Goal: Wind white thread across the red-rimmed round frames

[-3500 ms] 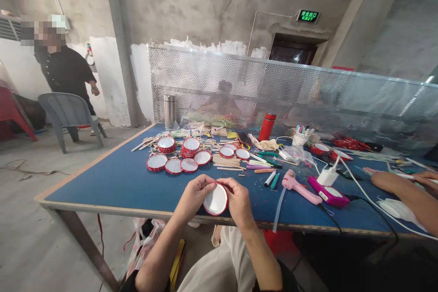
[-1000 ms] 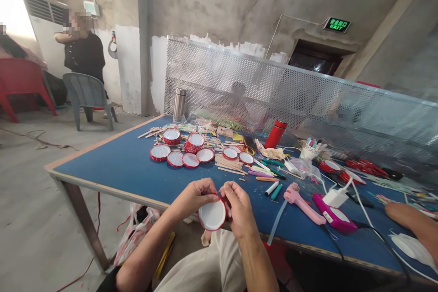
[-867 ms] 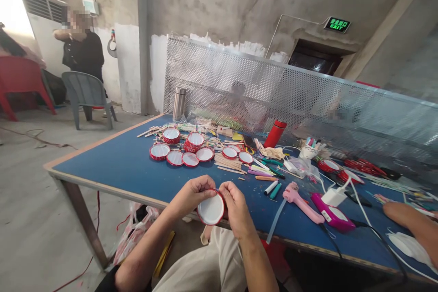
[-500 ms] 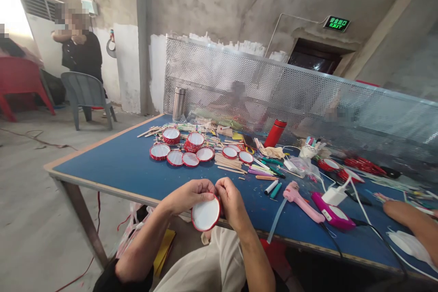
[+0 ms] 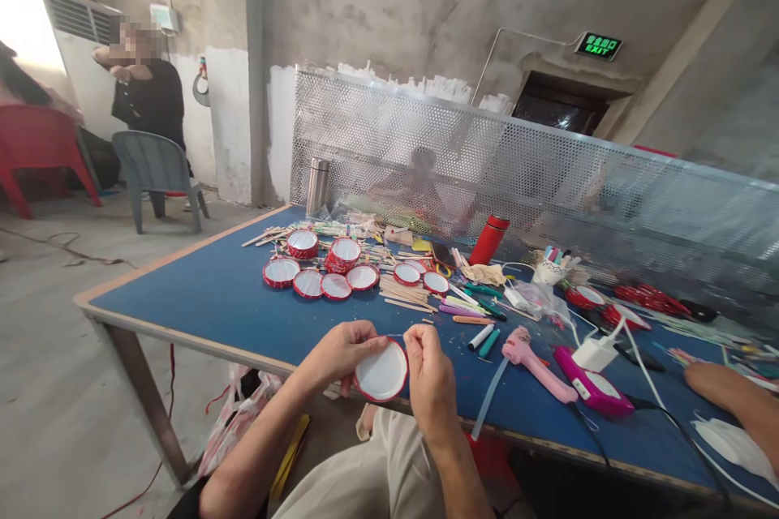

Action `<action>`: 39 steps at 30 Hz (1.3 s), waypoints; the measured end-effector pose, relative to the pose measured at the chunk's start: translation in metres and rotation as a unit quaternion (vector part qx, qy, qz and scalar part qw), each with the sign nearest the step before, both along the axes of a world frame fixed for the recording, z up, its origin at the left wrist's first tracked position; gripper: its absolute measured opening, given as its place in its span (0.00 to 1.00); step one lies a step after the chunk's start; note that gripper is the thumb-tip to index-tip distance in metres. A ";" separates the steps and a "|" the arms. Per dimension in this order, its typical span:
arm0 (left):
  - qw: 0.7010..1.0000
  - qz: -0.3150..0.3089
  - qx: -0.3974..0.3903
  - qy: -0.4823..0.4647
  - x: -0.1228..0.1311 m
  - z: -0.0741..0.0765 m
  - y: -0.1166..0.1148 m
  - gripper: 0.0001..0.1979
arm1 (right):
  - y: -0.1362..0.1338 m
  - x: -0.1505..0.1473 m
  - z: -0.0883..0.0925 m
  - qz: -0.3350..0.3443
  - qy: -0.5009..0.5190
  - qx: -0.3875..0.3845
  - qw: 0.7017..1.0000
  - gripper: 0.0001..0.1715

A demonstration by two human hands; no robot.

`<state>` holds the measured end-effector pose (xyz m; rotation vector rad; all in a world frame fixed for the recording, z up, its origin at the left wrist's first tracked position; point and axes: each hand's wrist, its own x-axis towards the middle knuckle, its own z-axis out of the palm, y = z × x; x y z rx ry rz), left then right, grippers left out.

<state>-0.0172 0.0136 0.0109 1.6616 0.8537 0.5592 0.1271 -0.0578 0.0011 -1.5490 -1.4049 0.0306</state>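
My left hand [image 5: 339, 353] grips a round white disc with a red rim [image 5: 381, 371] by its left edge, just above the near edge of the blue table [image 5: 219, 300]. My right hand [image 5: 427, 365] is closed in a pinch at the disc's upper right edge; a thin thread seems to run between the hands, too fine to be sure. Several finished red-rimmed discs [image 5: 316, 276] lie in a group farther back on the table.
Wooden sticks [image 5: 405, 290], markers [image 5: 480, 336], a pink glue gun [image 5: 535, 357], a magenta device [image 5: 591, 389] with cables, a red bottle [image 5: 488, 238] and a steel flask [image 5: 316, 186] lie on the table. A co-worker's arm [image 5: 730, 393] rests at right. A perforated metal screen [image 5: 487, 170] backs the table. A person stands by a grey chair [image 5: 155, 178].
The disc has tilted and risen slightly between my hands. My right hand has moved from the rim to a pinch just above it. The person at the back left has raised an arm.
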 end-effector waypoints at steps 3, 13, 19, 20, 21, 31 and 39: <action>0.999 0.047 0.027 0.006 0.004 -0.003 -0.006 0.18 | -0.012 0.001 -0.005 -0.059 -0.110 0.002 0.992 0.16; 0.968 0.204 0.141 0.040 0.016 -0.003 -0.023 0.13 | -0.036 -0.030 -0.034 -0.058 -0.021 0.019 0.998 0.18; 0.981 0.170 0.093 -0.019 0.010 -0.005 -0.021 0.09 | -0.033 -0.038 -0.031 0.051 0.267 -0.089 0.958 0.21; 0.984 0.155 0.079 -0.040 0.008 -0.006 -0.021 0.08 | -0.031 -0.039 -0.032 0.051 0.303 -0.086 0.948 0.21; 0.985 0.141 0.074 -0.062 0.005 -0.007 -0.021 0.08 | -0.028 -0.039 -0.033 0.048 0.332 -0.081 0.939 0.21; 0.982 0.165 0.087 -0.041 0.005 -0.013 -0.024 0.11 | -0.025 -0.047 -0.042 0.022 0.286 -0.038 0.957 0.20; 0.945 0.229 0.233 0.030 0.008 -0.012 -0.029 0.11 | -0.030 -0.058 -0.049 0.038 0.182 -0.006 0.983 0.17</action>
